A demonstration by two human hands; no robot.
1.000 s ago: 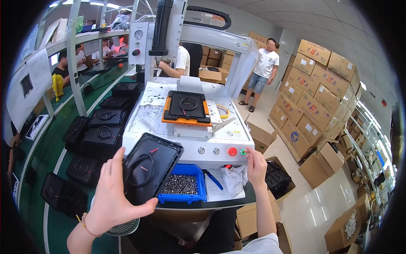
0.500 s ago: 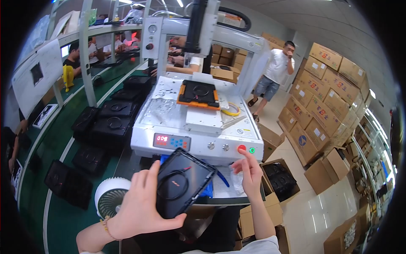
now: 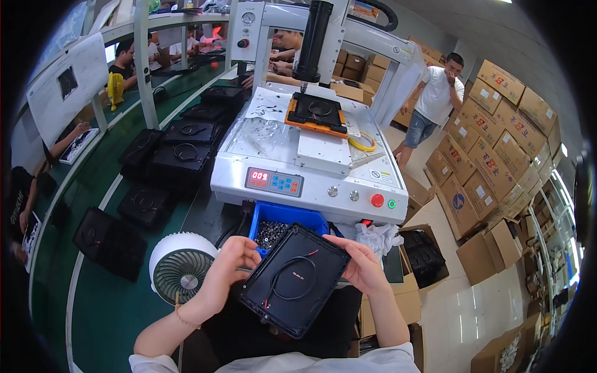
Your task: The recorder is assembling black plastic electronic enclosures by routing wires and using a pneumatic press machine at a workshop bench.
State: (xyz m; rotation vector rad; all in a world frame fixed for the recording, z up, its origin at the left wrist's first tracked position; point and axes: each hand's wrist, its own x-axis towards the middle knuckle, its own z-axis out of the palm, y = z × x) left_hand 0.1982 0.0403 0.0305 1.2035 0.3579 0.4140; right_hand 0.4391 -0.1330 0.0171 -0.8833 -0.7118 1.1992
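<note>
A black rectangular plastic housing with a thin coiled cable inside is held tilted above my lap. My right hand grips its upper right corner, thumb along the rim. Beside its left edge is my left hand, fingers loosely curled and apart; whether it touches the rim is hard to tell. Just beyond stands a blue bin of small metal screws, partly hidden by the housing. On the white benchtop machine, an orange and black fixture carries a similar black housing under a black cylindrical tool head.
A white fan stands left of my forearm. Several black housings lie on the green conveyor. The machine has a red button. Cartons are stacked right, near a standing person. Other people work at far left.
My right hand has left the red button area and taken hold of the housing. The left hand has loosened its grip on the housing's side. The blue bin has come into fuller view.
</note>
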